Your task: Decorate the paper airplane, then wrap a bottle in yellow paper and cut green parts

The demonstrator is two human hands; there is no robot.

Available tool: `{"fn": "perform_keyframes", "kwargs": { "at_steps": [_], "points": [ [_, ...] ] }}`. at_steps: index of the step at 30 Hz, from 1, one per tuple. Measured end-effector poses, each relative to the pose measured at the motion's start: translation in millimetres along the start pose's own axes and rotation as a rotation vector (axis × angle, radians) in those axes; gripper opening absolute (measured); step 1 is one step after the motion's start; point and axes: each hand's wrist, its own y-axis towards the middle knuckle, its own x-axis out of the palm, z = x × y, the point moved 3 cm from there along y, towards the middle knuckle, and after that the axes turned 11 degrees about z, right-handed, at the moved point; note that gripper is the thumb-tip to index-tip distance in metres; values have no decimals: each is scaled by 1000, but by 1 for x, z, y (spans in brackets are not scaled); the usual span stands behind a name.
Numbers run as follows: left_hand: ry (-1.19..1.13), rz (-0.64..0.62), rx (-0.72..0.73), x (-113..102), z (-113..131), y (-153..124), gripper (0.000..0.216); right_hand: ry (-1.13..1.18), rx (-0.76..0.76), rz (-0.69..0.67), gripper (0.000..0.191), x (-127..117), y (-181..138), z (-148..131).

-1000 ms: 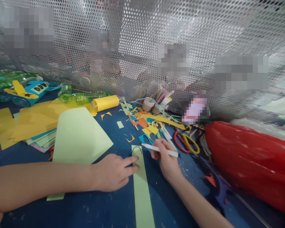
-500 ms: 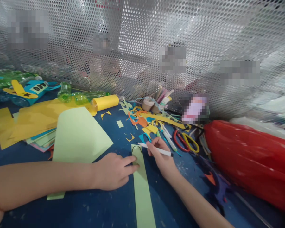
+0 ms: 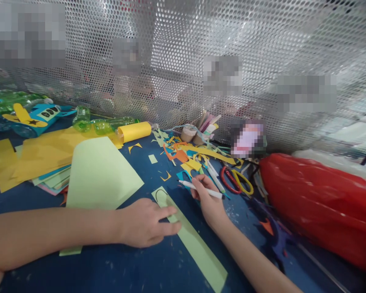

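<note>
Curve [image 3: 161,189] in black on green strip [image 3: 193,240]

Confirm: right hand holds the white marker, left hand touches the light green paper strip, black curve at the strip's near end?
Not the near end: the head view shows the black curve at the far end of the light green paper strip. The right hand holds the white marker, and the left hand touches the strip.

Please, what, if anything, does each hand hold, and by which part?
The right hand holds the white marker near its middle. The left hand grips nothing; it only touches the green paper strip.
</note>
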Motion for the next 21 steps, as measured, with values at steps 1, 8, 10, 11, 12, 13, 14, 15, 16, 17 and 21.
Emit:
{"fn": "perform_keyframes", "kwargs": {
  "at_steps": [1,8,10,11,12,13,14,15,16,17,21],
  "points": [
    [-8,-13,14,0,0,0,34,4,1,-2,28,0,0,0],
    [22,-46,23,-3,3,4,38,76,51,15,26,1,1,1],
    [36,-55,28,-8,6,4,38,151,92,21,25,0,4,3],
    [38,-55,33,-11,8,4,37,196,117,23,25,-1,6,3],
    [33,-54,38,-14,10,4,36,235,141,22,24,-2,8,3],
    [21,-50,43,-17,12,3,34,269,162,19,24,-3,9,2],
    [8,-46,43,-19,13,3,32,296,176,18,24,-4,11,1],
    [-1,-39,36,-21,13,2,31,317,176,25,25,-6,13,-1],
    [-6,-31,23,-21,12,2,30,332,162,42,26,-8,15,-3],
    [-6,-25,10,-21,11,2,31,340,137,64,27,-10,16,-6],
    [-15,-45,-13,-16,6,2,36,266,8,120,26,-14,18,-8]
  ]
}}
